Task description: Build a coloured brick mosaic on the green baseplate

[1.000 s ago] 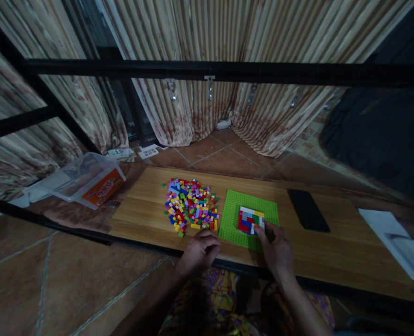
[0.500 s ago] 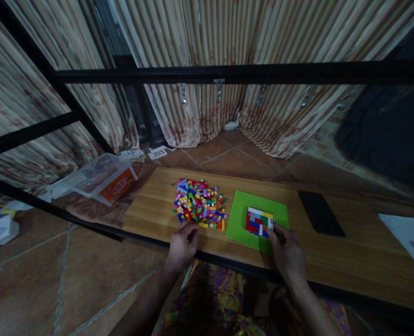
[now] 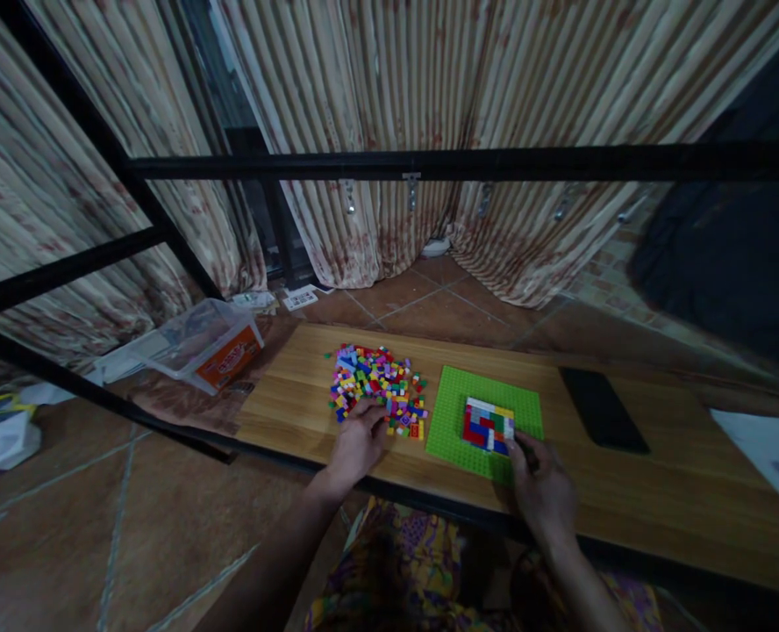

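So the little multicoloured brick build (image 3: 488, 426) is sitting on the green baseplate (image 3: 452, 443), which lies flat on the wooden table (image 3: 277, 386). Right hand (image 3: 544, 483) is at the build's near right corner, fingers bent in against it and covering that bit of the plate, so I can't tell if they're pinching a brick. Left hand (image 3: 356, 443) is over the near edge of the loose brick pile (image 3: 367, 373), fingers curled down and blocking part of it; can't tell if they've got hold of a piece either.

Pile's just left of the baseplate. On the other side there's a flat black slab (image 3: 603, 410), kinda phone-shaped, then white paper (image 3: 758, 452) further right. Past the table's left end sits a clear plastic tub (image 3: 198, 342) with an orange label (image 3: 232, 358). Behind it all, a black metal bar (image 3: 337, 167) runs across in front of the striped curtains (image 3: 389, 79), plus some printed cards (image 3: 299, 298) lying on the tiled floor (image 3: 403, 303).
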Available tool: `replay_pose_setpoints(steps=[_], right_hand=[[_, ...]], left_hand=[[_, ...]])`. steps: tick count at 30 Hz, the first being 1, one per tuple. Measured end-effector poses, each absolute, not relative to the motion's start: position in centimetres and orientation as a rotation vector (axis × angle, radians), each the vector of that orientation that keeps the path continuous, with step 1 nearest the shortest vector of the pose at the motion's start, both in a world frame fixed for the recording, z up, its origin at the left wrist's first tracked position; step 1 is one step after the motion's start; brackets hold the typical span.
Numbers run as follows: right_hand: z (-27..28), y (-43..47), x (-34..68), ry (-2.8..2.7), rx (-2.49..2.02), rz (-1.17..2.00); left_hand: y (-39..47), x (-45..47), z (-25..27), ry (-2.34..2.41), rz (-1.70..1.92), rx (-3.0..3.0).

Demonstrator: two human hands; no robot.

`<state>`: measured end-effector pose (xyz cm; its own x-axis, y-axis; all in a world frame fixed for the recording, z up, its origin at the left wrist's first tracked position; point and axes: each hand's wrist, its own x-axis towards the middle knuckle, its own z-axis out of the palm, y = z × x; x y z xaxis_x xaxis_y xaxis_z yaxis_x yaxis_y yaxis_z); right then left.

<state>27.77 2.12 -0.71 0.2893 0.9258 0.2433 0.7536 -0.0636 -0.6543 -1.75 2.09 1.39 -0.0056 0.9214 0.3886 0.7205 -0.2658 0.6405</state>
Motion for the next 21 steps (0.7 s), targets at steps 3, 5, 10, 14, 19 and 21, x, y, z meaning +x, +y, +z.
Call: replay_pose_setpoints(steps=[3, 5, 10, 14, 19, 21], right_hand=[[-0.9, 2.0, 27.8, -1.493, -1.825, 0.312], [-0.9, 1.9, 27.9, -1.491, -1.815, 0.31], [-0.9, 1.8, 27.7, -1.494, -1.807, 0.29], [-0.8, 1.9, 27.6, -1.495, -1.773, 0.287], [-0.6, 1.9, 27.8, -1.457, -1.706, 0.336], [0.2, 1.5, 27.3, -1.454, -1.654, 0.351]], left_hand=[[2.7, -1.5, 1.5, 1.744, 1.136, 2.022], [2.7, -1.5, 1.6, 1.714, 1.183, 1.966], [2.2, -0.9, 1.9, 1.545, 1.381, 1.46], [2.0, 0.5, 2.7, 1.339, 1.389, 1.047], [1.6, 2.2, 4.0, 1.264, 1.392, 0.825], [1.3, 2.8, 4.3, 1.263, 1.366, 0.791]])
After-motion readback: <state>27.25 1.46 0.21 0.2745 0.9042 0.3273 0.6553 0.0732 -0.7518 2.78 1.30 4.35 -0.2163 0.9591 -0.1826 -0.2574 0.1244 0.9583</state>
